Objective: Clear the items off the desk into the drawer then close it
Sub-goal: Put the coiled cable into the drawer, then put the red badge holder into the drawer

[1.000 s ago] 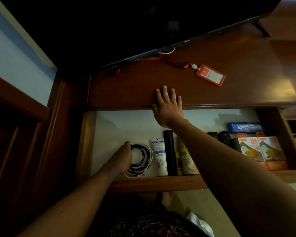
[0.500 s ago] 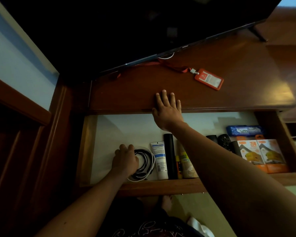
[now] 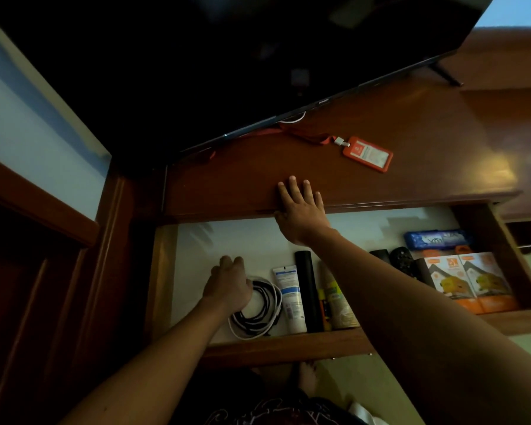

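Note:
An orange ID badge [image 3: 368, 154] on a red lanyard [image 3: 310, 137] lies on the brown desk top [image 3: 426, 179]. Below it the drawer [image 3: 288, 345] stands pulled out. My right hand [image 3: 301, 213] rests flat on the desk's front edge with its fingers spread. My left hand [image 3: 229, 283] is inside the drawer at the left edge of a coil of black and white cables [image 3: 261, 314]. Its fingers are loosely bent and point toward the back of the drawer. The coil lies on the drawer floor, partly under my palm.
In the drawer lie a white tube [image 3: 290, 296], a black cylinder [image 3: 307, 289], a black controller [image 3: 403, 259], a blue packet [image 3: 436, 239] and two orange boxes [image 3: 469, 280]. A dark TV [image 3: 258, 56] stands at the back of the desk. The drawer's left part shows bare white floor.
My left hand has shifted from gripping the coil to its left edge, fingers lifting off and reaching forward. My right hand stays on the desk edge.

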Demonstrator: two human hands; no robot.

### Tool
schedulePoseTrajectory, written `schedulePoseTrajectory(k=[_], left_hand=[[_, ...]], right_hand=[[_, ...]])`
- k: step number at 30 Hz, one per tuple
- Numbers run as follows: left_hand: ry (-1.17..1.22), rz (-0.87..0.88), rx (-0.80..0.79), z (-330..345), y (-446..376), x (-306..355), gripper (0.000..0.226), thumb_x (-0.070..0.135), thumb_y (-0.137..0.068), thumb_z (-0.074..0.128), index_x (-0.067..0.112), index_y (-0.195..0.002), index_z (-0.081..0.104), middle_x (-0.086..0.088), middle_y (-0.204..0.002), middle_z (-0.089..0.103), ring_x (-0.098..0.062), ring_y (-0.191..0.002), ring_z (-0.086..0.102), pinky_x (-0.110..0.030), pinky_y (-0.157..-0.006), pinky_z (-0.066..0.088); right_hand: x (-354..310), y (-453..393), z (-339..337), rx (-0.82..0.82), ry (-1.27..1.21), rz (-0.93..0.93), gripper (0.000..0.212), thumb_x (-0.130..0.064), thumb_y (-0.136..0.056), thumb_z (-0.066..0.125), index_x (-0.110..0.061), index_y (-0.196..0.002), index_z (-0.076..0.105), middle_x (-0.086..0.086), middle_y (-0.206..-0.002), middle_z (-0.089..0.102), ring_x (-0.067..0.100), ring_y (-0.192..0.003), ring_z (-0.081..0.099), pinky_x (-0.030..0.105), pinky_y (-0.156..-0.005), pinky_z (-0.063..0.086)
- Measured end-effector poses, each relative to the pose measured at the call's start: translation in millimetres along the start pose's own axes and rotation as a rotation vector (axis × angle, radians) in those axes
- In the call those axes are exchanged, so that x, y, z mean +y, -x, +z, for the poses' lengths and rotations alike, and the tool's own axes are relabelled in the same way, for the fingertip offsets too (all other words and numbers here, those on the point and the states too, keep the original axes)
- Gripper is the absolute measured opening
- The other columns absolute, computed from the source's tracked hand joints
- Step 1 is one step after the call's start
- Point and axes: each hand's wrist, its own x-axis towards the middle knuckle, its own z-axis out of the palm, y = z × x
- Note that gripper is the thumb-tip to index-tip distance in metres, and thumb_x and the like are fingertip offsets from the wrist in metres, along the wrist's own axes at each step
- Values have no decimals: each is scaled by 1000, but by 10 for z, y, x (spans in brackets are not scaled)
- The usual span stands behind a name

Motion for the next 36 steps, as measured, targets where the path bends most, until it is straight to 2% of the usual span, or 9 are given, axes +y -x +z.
schedulePoseTrajectory(k=[3,9,15,19,23,27,30,33,36], left_hand=[[8,122,117,-237,-43,157,46,28,-97,48,12,-140,43,-12,-135,43,-32,-120,47,-41,-92,47],[61,396,290,-724,-198,591,38,26,-97,50,18,-135,50,-3,-132,48,-24,-115,50,-38,-89,48],[59,488,335,-1031,-593,1118,35,22,-97,51,18,-131,52,-5,-129,49,-24,-115,50,-39,-92,49],[38,438,317,-1157,-909,1520,37,21,-96,51,17,-133,51,-7,-131,47,-27,-119,47,-40,-94,48],[2,384,335,-1222,-1228,1859,41,20,-96,53,20,-136,48,-5,-133,44,-27,-122,44,-40,-98,46],[-53,361,346,-1230,-1571,2109,50,17,-97,50,21,-146,38,-4,-142,39,-27,-130,38,-39,-105,40],[-142,316,340,-1183,-1814,2266,58,17,-99,47,22,-153,26,-3,-156,28,-28,-140,28,-43,-114,30],[-230,235,316,-1116,-2013,2359,65,20,-100,46,19,-157,14,-4,-161,22,-30,-147,19,-45,-120,18],[-244,179,338,-1062,-2122,2385,65,22,-100,47,17,-157,15,-7,-157,30,-32,-144,25,-47,-120,20]], right_hand=[[-3,-5,-55,-25,-29,5,68,-44,-105,34,-27,-160,-1,5,-167,-14,32,-151,-18,50,-120,-7],[50,89,-262,-8,-197,54,56,-31,-104,42,-23,-157,26,4,-168,9,28,-154,2,49,-122,6],[323,250,-518,141,-326,155,29,-23,-94,47,-20,-119,63,4,-138,56,25,-131,49,43,-105,44],[632,280,-816,242,-292,196,38,-18,-94,52,-14,-132,58,6,-137,57,26,-124,54,36,-99,45],[1030,103,-988,308,-288,233,38,-14,-95,51,-12,-132,57,11,-134,58,33,-119,56,44,-97,49],[1435,-171,-1092,223,-197,265,52,-23,-99,48,-18,-150,38,13,-161,30,37,-147,23,56,-118,25],[1708,-366,-1111,131,-172,270,59,-34,-102,45,-24,-156,23,12,-166,12,40,-151,6,61,-118,11],[1901,-502,-1105,80,-129,229,64,-39,-101,51,-22,-156,23,12,-162,22,40,-148,15,65,-115,17],[2023,-576,-1134,97,-97,193,67,-41,-98,56,-19,-155,27,12,-156,31,38,-142,25,63,-112,25]])
